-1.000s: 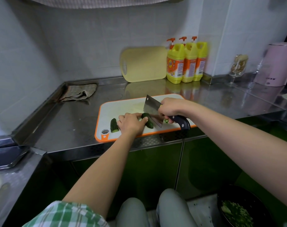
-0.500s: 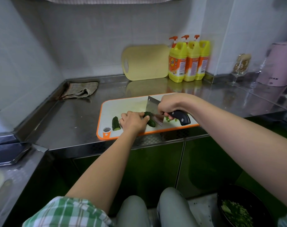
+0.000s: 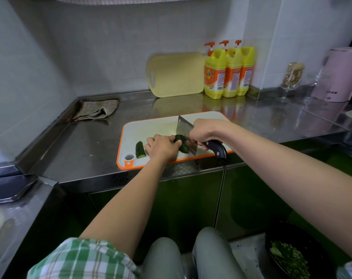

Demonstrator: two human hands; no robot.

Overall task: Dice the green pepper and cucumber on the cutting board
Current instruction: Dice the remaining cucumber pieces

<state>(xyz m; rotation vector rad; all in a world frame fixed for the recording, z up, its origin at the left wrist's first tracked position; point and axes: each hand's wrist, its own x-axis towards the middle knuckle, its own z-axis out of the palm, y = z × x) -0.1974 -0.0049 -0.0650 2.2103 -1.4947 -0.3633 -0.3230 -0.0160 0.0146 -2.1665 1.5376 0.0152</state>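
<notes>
On the cutting board (image 3: 147, 127), the left hand (image 3: 163, 144) holds a cucumber piece (image 3: 182, 146) in a curled grip while the right hand (image 3: 206, 131), grip wrapped round the knife (image 3: 183, 127), has brought the blade down against it, so dicing is underway.

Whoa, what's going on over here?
Someone is cutting up cucumber. The left hand holds a cucumber chunk down on the orange-rimmed cutting board, while the right hand grips a cleaver whose blade meets it. Another cucumber piece lies on the board further left. A dark bowl of chopped greens waits down at the right.
</notes>
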